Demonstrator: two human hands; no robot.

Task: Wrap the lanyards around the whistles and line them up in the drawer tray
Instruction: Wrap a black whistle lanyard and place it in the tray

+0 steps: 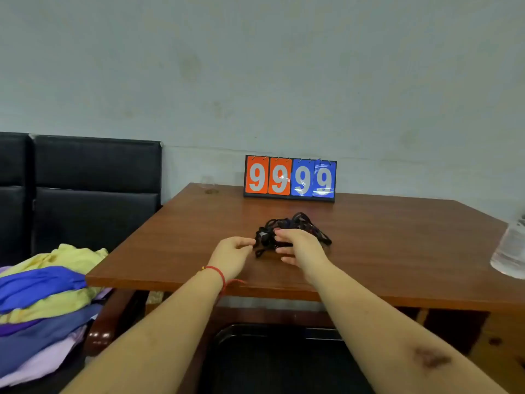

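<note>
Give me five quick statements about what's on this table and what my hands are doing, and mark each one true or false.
1. The scoreboard shows 99 on orange cards and 99 on blue cards. True.
2. The black lanyards are already wrapped and lined up in a tray. False: they lie in one tangled pile on the table, and no tray is in view.
3. The left hand pinches a cord at the pile's left edge. True.
4. The right hand rests flat on the bare table, away from the pile. False: it is at the pile, fingers in the cords.
5. A clear plastic bottle stands at the table's right edge. True.
</note>
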